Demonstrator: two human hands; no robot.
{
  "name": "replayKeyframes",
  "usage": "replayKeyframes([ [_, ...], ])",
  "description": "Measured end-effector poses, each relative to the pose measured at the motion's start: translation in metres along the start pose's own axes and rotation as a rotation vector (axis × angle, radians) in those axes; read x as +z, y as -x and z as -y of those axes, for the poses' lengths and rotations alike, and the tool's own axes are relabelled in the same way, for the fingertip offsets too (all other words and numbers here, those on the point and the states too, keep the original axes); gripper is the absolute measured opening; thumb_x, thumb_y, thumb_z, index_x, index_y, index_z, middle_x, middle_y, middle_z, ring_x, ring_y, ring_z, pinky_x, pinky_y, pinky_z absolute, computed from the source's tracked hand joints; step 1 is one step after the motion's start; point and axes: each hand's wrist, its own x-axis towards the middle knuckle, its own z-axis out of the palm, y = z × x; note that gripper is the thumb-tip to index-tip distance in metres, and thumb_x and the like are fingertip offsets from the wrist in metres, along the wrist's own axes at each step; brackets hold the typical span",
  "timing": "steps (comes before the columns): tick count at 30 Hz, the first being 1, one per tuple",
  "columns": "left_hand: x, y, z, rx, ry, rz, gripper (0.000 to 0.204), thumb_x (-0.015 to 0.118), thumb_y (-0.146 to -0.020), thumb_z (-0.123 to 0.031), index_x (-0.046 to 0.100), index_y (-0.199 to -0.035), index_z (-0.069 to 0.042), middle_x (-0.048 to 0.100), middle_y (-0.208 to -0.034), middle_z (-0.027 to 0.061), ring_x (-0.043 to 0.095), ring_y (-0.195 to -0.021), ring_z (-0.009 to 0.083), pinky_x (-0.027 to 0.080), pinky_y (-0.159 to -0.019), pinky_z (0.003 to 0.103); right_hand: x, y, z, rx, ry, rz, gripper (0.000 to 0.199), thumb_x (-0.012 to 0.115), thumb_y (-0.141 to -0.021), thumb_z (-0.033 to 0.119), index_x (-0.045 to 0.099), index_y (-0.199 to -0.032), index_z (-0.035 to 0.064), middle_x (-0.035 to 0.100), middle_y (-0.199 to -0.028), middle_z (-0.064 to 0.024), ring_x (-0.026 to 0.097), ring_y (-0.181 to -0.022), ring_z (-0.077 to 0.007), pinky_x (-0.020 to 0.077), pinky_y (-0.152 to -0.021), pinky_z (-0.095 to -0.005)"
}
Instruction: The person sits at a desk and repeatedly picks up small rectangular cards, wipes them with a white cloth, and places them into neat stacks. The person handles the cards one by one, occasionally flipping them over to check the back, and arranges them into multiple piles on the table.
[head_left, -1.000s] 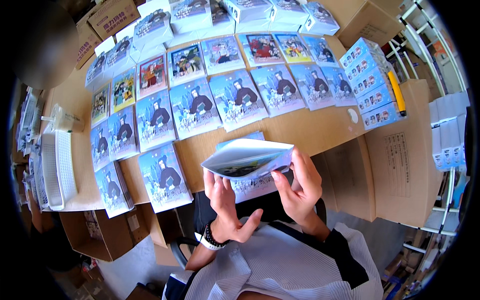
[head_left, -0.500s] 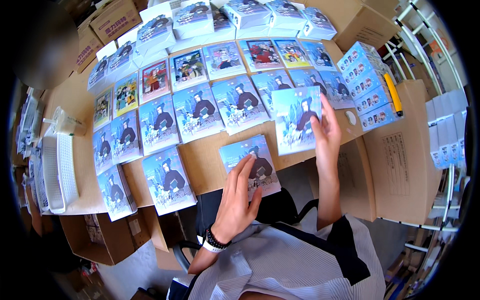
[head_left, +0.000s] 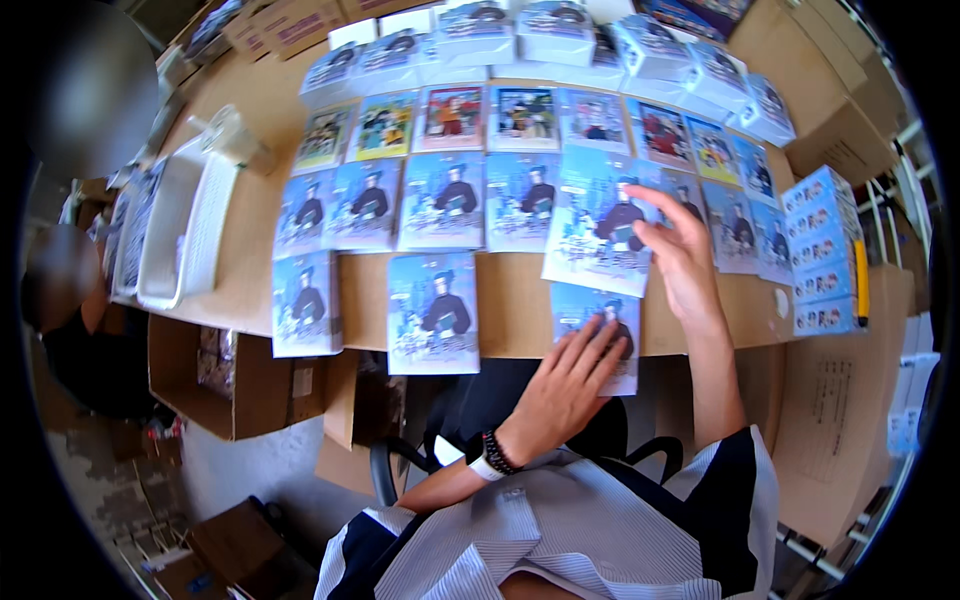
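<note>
My left hand (head_left: 565, 385) lies with fingers spread on a stack of blue booklets (head_left: 622, 312) at the table's near edge. The top cover shows a dark-clothed figure in a hat. Just above that stack, a matching booklet (head_left: 590, 235) lies over the blue row and looks larger than its neighbours. My right hand (head_left: 685, 255) is over its right edge, thumb and index finger apart in front of the cover. Two more stacks of booklets, one in the middle (head_left: 432, 320) and one at the left (head_left: 302, 315), sit along the near edge.
Behind the blue row lies a row of colourful picture sheets (head_left: 527, 115). White-sided booklet stacks (head_left: 475, 35) line the back. Blue boxes (head_left: 820, 250) and a yellow cutter (head_left: 860, 280) stand right. A white basket (head_left: 205, 235) and drink cup (head_left: 235, 140) are left; cartons (head_left: 235, 385) sit below.
My right hand has brought the booklet it held onto the blue row, and its fingers have spread. My left hand stays on the near stack. The view has shifted left.
</note>
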Motion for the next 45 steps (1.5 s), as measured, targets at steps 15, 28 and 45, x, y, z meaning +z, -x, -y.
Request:
replayKeyframes([
  [15,0.023,0.008,0.007,0.030,0.007,-0.143,0.068,0.075,-0.083,-0.028,0.048,-0.140,0.000,0.049,-0.144,0.0182,0.041,-0.140,0.0349,0.029,-0.120,0.047,0.220,-0.092,-0.036,0.048,0.097,0.399,0.033,0.069,-0.093,0.011,0.065,-0.125,0.0041,0.067,-0.098,-0.0089,0.060,-0.080,-0.0134,0.0495,-0.074,-0.0311],
  [28,0.014,0.005,0.006,0.049,-0.050,-0.183,0.066,0.070,-0.085,-0.023,0.049,-0.144,-0.001,0.050,-0.146,0.0171,0.044,-0.140,0.0321,0.031,-0.120,0.045,0.083,0.007,0.005,-0.166,0.524,0.361,0.023,0.063,-0.098,0.008,0.066,-0.120,0.0011,0.061,-0.142,-0.0168,0.055,-0.135,-0.0285,0.0432,-0.109,-0.0373],
  [45,-0.018,-0.007,-0.007,0.305,0.240,-0.255,0.070,0.079,-0.084,-0.019,0.052,-0.147,-0.005,0.031,-0.160,0.0235,0.031,-0.147,0.0493,0.033,-0.117,0.056,-0.002,0.121,-0.013,-0.093,-0.010,-0.272,0.053,0.059,-0.103,0.004,0.038,-0.151,-0.0030,0.066,-0.131,-0.0143,0.062,-0.117,-0.0154,0.0463,-0.101,-0.0287],
])
